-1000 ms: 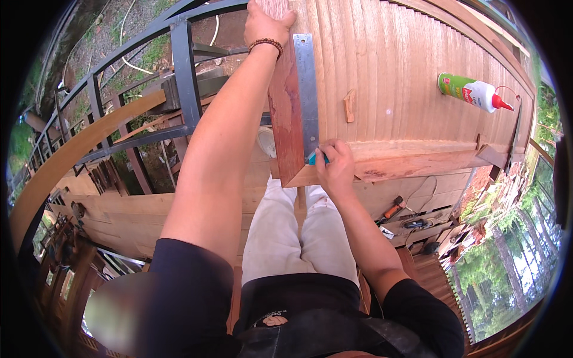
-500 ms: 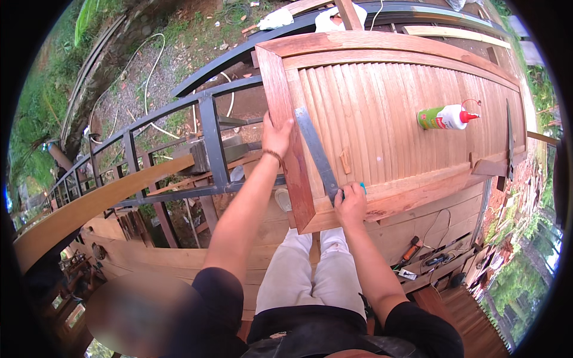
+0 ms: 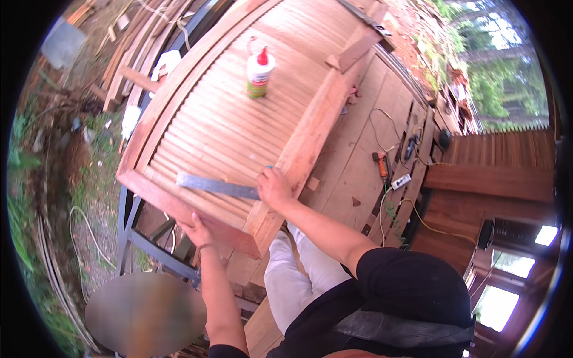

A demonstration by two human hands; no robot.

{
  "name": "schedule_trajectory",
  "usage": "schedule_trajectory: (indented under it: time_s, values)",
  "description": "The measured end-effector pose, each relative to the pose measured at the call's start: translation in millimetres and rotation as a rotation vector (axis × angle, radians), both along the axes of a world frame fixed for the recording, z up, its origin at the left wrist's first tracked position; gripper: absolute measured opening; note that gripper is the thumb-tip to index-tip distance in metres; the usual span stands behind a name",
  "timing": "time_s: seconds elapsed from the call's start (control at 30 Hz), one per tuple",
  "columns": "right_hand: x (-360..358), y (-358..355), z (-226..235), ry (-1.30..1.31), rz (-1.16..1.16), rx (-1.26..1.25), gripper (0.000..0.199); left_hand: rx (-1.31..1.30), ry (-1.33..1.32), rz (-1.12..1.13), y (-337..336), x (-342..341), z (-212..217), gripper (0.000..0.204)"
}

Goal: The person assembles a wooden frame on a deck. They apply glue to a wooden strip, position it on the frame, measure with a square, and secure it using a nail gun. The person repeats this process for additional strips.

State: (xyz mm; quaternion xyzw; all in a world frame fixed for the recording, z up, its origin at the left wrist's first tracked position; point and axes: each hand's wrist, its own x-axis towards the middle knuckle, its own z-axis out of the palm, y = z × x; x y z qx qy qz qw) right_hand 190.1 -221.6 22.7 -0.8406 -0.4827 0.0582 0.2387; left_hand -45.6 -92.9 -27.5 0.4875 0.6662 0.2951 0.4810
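A slatted wooden panel in a reddish-brown frame (image 3: 310,128) lies in front of me, its near corner pointing toward my legs. My left hand (image 3: 194,231) is against the outside of its left end, fingers apart with the thumb near the top edge. On the near frame rail, my right hand (image 3: 274,188) is closed around one end of a flat grey metal blade (image 3: 215,185). A bit of teal shows beside those fingers; the gripped end is hidden. The blade lies across the slats. Farther off, a white-and-green glue bottle (image 3: 259,76) with a red nozzle stands on the panel.
A dark metal frame (image 3: 158,247) lies beneath and left of the panel. On the plank floor at right are an orange-and-black power tool (image 3: 381,164), a white power strip (image 3: 401,181) and loose cords. Another long dark tool (image 3: 364,18) rests at the panel's far end.
My view has swung to the right, so the panel appears turned and more floor shows. My left hand stays at the panel's end; the right still grips the blade, which lies across the slats.
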Motion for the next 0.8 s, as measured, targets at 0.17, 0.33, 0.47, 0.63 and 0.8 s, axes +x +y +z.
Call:
schedule_trajectory:
  time_s: [0.17,0.33,0.47,0.63,0.8]
  values:
    - [-43,-79,43,0.203,0.16,0.179,0.012,-0.102,-0.208,-0.058,4,9,8,0.075]
    - [-102,-201,27,0.683,0.384,-0.691,0.024,-0.305,-0.3,-0.019,10,3,19,0.066]
    - [-89,-226,6,0.72,0.293,-0.798,0.029,-0.35,-0.204,-0.014,19,-11,2,0.057]
    - [-49,-287,-12,0.796,-0.062,-0.598,0.026,-0.571,0.033,-0.023,16,-6,18,0.076]
    - [33,-425,-27,0.821,-0.575,-0.572,0.025,-0.402,-0.03,0.102,-29,-38,26,0.083]
